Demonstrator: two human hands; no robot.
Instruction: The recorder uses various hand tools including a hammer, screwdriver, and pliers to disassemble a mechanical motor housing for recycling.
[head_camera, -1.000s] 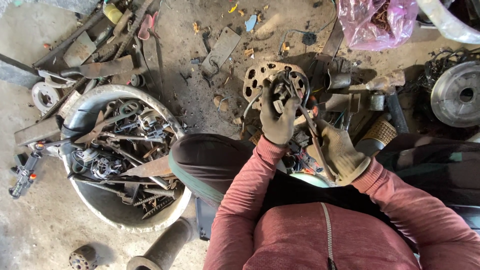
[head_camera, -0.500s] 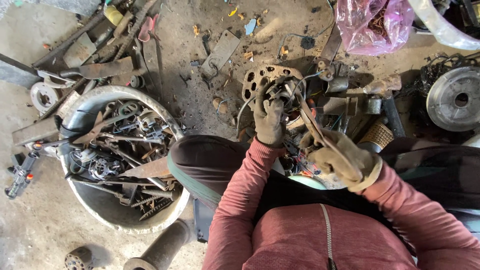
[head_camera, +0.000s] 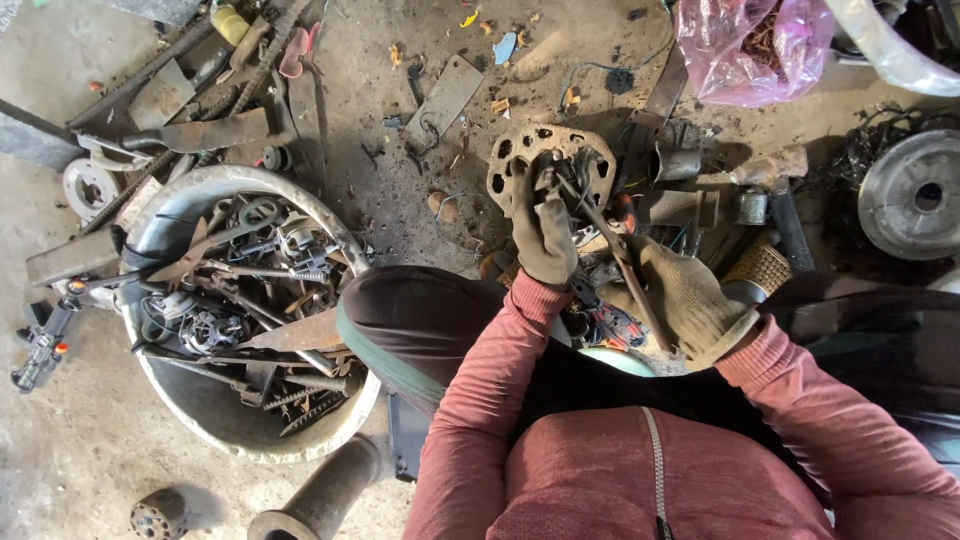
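From the head camera, my gloved left hand (head_camera: 543, 232) sits just above the middle of the frame, fingers clenched on a small tangled metal part (head_camera: 572, 190) pressed against a rusty perforated disc (head_camera: 520, 158). My gloved right hand (head_camera: 690, 300), right of centre, is wrapped around the lower end of a thin metal rod (head_camera: 612, 248) that slants up and left until its tip meets that same part, just beside my left fingers. As I judge it, the prying is only partway: the part sits against the disc, not yet free. Left of the frame a big round tub (head_camera: 215, 425) holds a heap of scrap metal (head_camera: 240, 300), well apart from both hands. A pink plastic bag (head_camera: 755, 45) lies at upper right.
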